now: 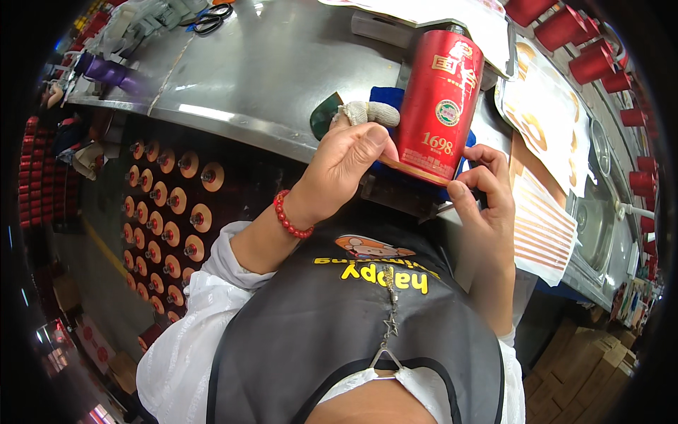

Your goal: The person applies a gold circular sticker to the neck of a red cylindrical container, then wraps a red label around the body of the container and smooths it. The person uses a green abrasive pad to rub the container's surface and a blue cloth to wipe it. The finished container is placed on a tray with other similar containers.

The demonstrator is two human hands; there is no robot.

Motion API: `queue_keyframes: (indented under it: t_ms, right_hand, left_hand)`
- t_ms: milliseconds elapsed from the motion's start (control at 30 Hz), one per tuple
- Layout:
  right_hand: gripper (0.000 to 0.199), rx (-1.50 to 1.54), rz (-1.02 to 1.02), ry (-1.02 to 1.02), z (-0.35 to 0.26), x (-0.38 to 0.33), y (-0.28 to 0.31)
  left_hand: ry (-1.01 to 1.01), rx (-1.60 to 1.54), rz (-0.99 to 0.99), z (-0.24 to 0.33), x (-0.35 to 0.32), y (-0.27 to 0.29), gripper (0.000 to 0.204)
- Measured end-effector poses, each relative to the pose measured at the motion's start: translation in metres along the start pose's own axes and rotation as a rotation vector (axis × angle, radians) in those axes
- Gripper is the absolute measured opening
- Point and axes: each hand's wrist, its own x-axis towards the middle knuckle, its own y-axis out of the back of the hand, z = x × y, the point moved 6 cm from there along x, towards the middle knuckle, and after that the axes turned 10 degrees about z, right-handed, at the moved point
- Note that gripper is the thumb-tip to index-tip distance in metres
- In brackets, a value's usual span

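Red bottle: standing between both hands at the steel table's near edge. Left hand gripping its side; right hand pinching its base. Bare tabletop lying open beyond the left hand.

Shiny steel worktable filled the top of the frame, catching glare along its front edge. Below it, left of centre, sat a dark rack of round tan caps. Cardboard boxes were stacked lower right, and a grey floor showed lower left.
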Motion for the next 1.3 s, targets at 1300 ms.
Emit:
queue_keyframes:
  t_ms: [1300]
  right_hand:
    - [0.020, -0.029, 0.053, 0.055, -0.004, 0.000, -0.005]
  left_hand:
    - [0.134, 0.053, -0.043, -0.020, 0.001, -0.002, 0.022]
